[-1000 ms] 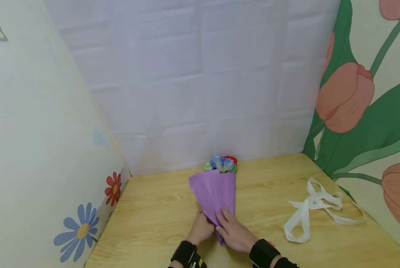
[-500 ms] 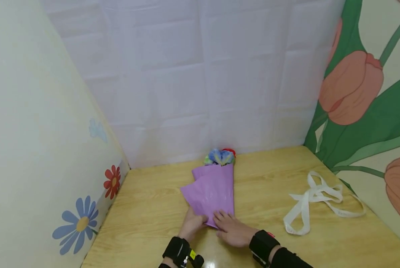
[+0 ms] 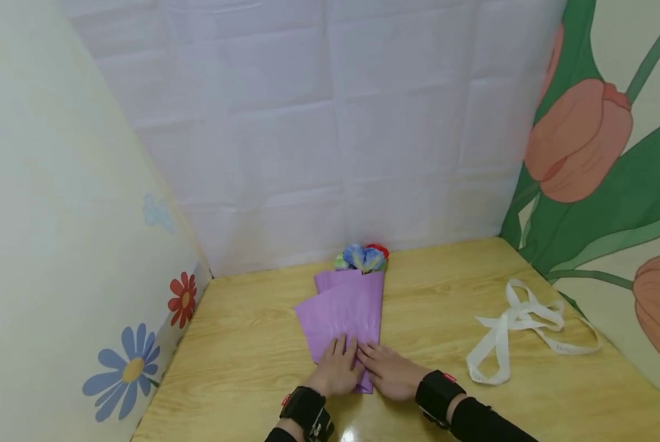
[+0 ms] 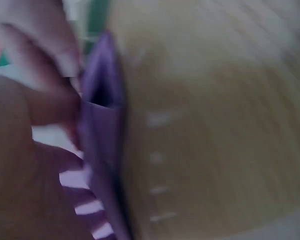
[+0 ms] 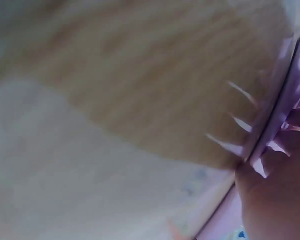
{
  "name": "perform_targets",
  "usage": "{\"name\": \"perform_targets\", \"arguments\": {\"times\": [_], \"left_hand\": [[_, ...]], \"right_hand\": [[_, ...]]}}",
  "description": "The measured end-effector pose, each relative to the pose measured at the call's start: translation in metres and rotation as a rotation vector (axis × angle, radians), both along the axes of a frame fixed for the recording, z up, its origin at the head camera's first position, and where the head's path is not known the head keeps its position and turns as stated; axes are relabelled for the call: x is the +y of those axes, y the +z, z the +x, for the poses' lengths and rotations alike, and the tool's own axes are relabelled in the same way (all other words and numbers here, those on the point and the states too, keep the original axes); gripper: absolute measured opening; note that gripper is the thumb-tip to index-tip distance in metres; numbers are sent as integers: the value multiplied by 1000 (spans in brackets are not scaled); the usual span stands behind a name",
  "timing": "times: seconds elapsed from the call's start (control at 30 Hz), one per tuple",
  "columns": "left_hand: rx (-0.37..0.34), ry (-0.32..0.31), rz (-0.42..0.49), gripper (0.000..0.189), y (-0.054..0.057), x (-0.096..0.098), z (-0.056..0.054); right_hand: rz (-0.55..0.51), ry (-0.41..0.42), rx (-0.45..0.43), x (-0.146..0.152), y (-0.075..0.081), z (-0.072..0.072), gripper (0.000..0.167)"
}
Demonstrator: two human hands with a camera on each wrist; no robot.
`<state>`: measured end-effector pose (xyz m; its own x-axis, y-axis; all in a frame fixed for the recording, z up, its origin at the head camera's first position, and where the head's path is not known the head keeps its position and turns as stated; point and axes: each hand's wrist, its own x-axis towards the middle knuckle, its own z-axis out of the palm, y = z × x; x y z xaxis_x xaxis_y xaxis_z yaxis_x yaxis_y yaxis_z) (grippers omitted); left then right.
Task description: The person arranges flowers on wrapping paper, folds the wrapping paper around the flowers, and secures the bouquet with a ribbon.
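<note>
A bouquet wrapped in purple paper (image 3: 335, 310) lies on the wooden table (image 3: 241, 344), its blue, red and pale green flowers (image 3: 364, 258) poking out at the far end. My left hand (image 3: 336, 369) presses on the lower part of the wrap with fingers stretched forward. Beside it, my right hand (image 3: 394, 371) lies over the right edge of the wrap, fingers extended toward the left hand. In the left wrist view the near end of the purple wrap (image 4: 105, 135) shows a narrow folded opening. The right wrist view has the right hand (image 5: 280, 192) along the paper's edge.
A loose white ribbon (image 3: 509, 344) lies in loops on the right side of the table. Behind the table hangs a creased white sheet (image 3: 330, 135). Painted walls with a blue flower (image 3: 133, 370) and tulips (image 3: 581, 141) flank it.
The left part of the paper has swung over the front of the bouquet. My left hand has gone from gripping the wrap's left side to lying on top; the right hand stays at the lower right.
</note>
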<state>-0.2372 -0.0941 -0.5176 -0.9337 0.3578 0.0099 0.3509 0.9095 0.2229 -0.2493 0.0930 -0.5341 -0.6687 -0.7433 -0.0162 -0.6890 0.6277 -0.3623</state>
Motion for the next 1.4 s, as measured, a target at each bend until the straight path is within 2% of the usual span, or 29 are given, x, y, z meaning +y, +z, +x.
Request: {"name": "perform_targets", "arguments": {"times": [0.03,0.07,0.17,0.27,0.4,0.53,0.63,0.77,0.9,1.03,1.1,1.17,1.23,1.33,1.4], "left_hand": [[-68,2,4,72,-1,-2,1],[-106,8,1,76,-1,-3,2],[-154,26,-15,86,-5,-7,3],[-166,20,-48,90,-5,-7,2],[-185,12,-83,98,-4,-2,5],[-200,34,-99,101,0,2,5],[-196,63,-148,101,4,5,4],[-192,98,-188,102,2,7,4],[-192,109,-181,103,-3,5,5],[-190,114,-136,103,-3,5,9],[-195,131,-101,100,-2,-1,11],[-197,121,-58,99,-4,0,14],[-190,125,-18,99,-2,-5,16],[-164,138,33,103,1,-24,15],[-155,150,75,105,3,-41,14]], "right_hand": [[-4,-1,-10,-1,0,-3,54],[1,0,-2,-2,0,-6,55],[47,-25,58,-5,-5,-20,57],[83,-82,116,-4,-15,-41,60],[76,-156,131,-1,-24,-70,62],[67,-254,104,1,-22,-101,66],[57,-311,101,2,-17,-120,68],[37,-344,144,2,-15,-139,65],[27,-376,191,1,-21,-151,61],[6,-412,211,3,-21,-148,60],[-13,-404,190,-4,-13,-143,60],[-2,-391,155,5,-4,-125,61],[-4,-359,103,12,11,-108,62],[-16,-325,7,32,38,-79,65],[-43,-342,-52,56,52,-60,69]]}}
